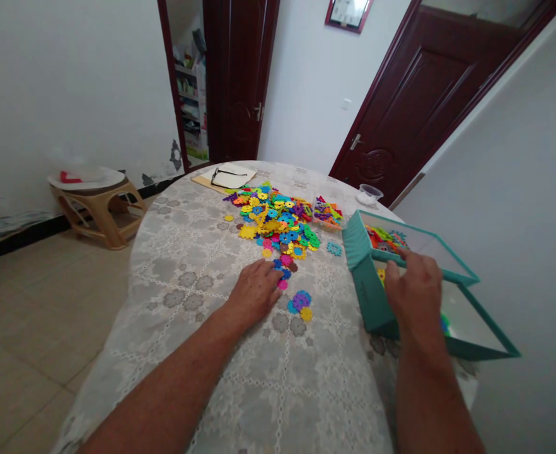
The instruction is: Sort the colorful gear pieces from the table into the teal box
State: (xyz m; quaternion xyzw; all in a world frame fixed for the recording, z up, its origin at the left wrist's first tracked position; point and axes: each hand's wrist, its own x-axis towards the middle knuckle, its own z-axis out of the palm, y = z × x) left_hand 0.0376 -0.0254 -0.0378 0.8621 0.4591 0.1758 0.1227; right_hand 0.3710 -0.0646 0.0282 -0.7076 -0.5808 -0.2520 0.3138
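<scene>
Forearms (429,391) foremost, left hand (253,291) loosely spread, many plastic gears (285,236) unboxed mid-frame; right hand (415,287), grip unclear, at part-filled teal box (376,296).

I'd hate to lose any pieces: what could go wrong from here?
The left hand lies by flat, scalloped blue plastic pieces; a sweep might scatter them. The right hand is at the open, rectangular teal box near the right edge of the round, cloth-covered table; a bump could tip it.
</scene>
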